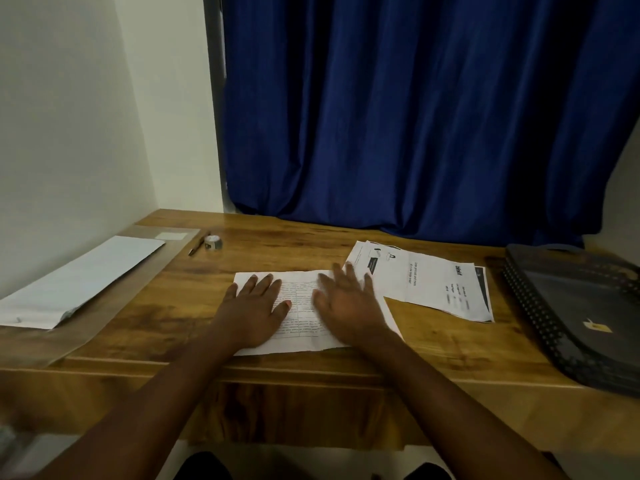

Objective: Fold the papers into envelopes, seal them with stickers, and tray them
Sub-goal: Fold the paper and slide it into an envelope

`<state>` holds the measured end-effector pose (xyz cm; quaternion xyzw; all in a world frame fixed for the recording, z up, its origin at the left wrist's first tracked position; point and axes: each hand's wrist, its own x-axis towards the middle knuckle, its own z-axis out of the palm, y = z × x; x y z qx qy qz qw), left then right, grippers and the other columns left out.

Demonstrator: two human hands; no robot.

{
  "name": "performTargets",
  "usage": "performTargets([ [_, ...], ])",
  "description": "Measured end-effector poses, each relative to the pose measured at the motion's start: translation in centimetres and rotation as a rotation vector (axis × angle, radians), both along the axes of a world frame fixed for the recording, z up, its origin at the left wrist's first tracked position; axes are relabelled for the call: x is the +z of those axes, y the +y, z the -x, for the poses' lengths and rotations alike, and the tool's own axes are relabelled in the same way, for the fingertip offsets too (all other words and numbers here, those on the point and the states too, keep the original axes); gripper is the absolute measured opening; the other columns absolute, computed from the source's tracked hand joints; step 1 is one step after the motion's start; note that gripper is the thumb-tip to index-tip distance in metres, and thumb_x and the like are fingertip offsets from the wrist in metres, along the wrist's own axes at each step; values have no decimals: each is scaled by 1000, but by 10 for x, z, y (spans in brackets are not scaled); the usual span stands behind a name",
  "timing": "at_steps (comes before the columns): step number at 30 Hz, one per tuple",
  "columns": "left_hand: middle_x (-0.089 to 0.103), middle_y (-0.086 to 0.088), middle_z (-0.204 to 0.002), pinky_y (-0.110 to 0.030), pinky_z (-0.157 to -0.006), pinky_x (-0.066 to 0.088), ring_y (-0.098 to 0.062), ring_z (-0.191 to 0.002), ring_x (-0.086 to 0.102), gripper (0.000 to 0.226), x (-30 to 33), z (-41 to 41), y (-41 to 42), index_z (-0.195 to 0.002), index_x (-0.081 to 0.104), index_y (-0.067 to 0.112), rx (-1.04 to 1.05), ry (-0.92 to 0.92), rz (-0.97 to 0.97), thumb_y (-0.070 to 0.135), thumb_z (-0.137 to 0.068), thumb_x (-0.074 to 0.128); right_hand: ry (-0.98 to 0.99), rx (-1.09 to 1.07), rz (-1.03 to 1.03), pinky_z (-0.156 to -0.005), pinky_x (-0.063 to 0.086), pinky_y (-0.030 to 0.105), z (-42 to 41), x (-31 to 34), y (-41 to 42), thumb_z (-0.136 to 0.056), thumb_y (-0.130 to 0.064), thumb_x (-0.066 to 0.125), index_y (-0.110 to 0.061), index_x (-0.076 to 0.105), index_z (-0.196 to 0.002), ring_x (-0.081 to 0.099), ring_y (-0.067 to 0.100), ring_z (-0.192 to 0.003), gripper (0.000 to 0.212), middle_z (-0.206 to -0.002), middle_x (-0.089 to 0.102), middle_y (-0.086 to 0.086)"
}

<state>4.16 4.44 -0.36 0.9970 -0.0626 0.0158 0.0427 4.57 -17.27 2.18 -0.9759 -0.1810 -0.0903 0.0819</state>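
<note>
Nearest the desk's front edge lies the printed sheet (pixel 304 311), flat on the wooden desk (pixel 450 344) with both hands pressed on it: the left hand (pixel 254 308) has its fingers straight and slightly spread on the sheet's left part, and the right hand (pixel 349 306), a little blurred, lies flat with fingers apart on its right part — neither grips anything. The sheet's long axis seems to run left to right, parallel to the desk's front edge, its text lines running the same way. It looks like an early crease being flattened; no flap or sticker shows on it, so folding, sealing and traying all seem left to do. Just beyond and to the right, a small stack of printed papers (pixel 436 282) waits, angled — its far corner tucked near the right hand's fingertips. Further right sits the dark tray (pixel 540 299), holding no white envelope that I can see. At the far left lies a long white sheet (pixel 86 275), with a pen (pixel 198 244) and a small roll (pixel 213 242), perhaps the stickers.
</note>
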Motion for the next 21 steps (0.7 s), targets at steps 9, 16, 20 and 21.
performTargets([
  [9,0,5,-174,-50,-128,0,-18,-160,-3,74,1,1,0,-165,4,29,4,5,10,67,-102,14,195,94,55,-126,-1,52,7,-16,-12,-104,-65,17,-32,9,-164,-3,25,-159,69,-173,1,2],
  [16,-5,5,-174,-59,-126,-4,-23,-160,-7,105,6,5,-4,-159,-2,52,5,58,19,99,-66,-3,22,-185,37,-126,9,53,16,-17,-57,-103,-63,24,-24,26,-161,13,32,-157,70,-169,20,13],
  [20,-4,4,-174,-61,-125,-3,-24,-160,-7,116,3,4,-5,-160,-1,51,6,36,14,103,-56,-9,-266,-427,72,-97,44,45,21,-12,-62,-91,-72,37,-16,60,-129,56,28,-117,71,-128,60,10],
  [21,-4,4,-174,-61,-125,-3,-24,-160,-7,117,3,4,-5,-159,-1,51,6,31,16,104,-55,-10,-218,-468,56,-95,45,45,20,-10,-63,-89,-75,37,-15,62,-125,57,28,-114,75,-126,61,10],
])
